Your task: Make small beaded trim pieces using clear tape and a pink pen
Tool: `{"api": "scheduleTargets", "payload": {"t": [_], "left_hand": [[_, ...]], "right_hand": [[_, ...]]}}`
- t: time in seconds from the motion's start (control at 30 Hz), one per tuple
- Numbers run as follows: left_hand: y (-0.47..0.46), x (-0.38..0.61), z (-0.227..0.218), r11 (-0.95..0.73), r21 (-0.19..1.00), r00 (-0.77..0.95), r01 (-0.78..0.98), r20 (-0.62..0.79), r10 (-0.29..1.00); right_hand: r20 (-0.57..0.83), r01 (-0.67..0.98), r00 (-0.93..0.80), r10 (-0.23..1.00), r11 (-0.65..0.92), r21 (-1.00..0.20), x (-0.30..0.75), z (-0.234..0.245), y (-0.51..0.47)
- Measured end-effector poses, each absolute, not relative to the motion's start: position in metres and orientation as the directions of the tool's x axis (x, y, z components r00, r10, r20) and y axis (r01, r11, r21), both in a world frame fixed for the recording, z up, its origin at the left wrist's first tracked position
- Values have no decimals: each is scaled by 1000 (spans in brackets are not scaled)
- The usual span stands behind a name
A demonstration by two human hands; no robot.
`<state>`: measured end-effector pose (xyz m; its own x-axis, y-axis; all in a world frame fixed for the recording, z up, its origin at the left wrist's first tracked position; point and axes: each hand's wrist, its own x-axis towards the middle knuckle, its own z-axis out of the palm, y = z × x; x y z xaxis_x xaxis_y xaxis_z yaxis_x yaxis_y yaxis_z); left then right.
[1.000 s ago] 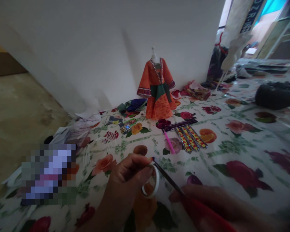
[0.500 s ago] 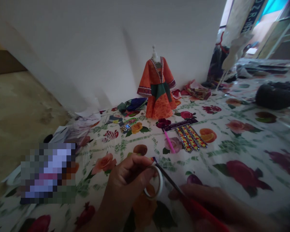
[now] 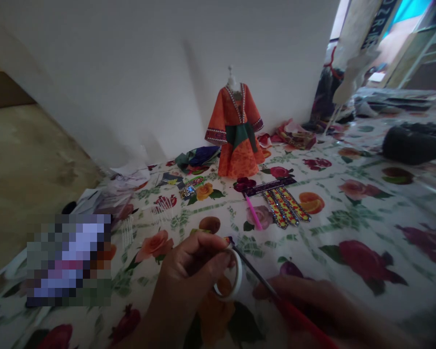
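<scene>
White tape roll (image 3: pixel 236 280) sits near the front edge of the floral cloth (image 3: pixel 352 220), which spreads across the view and carries everything here. Against the wall (image 3: pixel 131 72) at the cloth's far edge stands an orange miniature dress (image 3: pixel 236 133) on a small dress form, with fabric scraps (image 3: pixel 198 156) lying beside it. A dark bundle (image 3: pixel 417 143) lies near the right edge, and a pixelated patch (image 3: pixel 69 259) covers something at the left edge. Nearer the dress lie beaded trim strips (image 3: pixel 283 207) and a pink stick (image 3: pixel 253 212). The left hand (image 3: pixel 191 276) has its fingers closed around the roll, holding it upright, while the right hand (image 3: pixel 308 305) has its fingers pinched on a red-handled tool (image 3: pixel 298 310), whose thin dark shaft reaches up to the roll's rim beside the left fingertips.
</scene>
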<state>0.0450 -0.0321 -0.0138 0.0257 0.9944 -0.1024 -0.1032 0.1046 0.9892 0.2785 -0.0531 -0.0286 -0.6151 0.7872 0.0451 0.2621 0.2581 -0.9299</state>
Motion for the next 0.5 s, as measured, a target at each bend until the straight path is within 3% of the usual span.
{"api": "scheduleTargets", "payload": {"t": [0.5], "left_hand": [[-29,44,-5,155,979,79,-131,-145,986]], "right_hand": [[-17,273,-631,776,202,-941,281,-24,-50]]}}
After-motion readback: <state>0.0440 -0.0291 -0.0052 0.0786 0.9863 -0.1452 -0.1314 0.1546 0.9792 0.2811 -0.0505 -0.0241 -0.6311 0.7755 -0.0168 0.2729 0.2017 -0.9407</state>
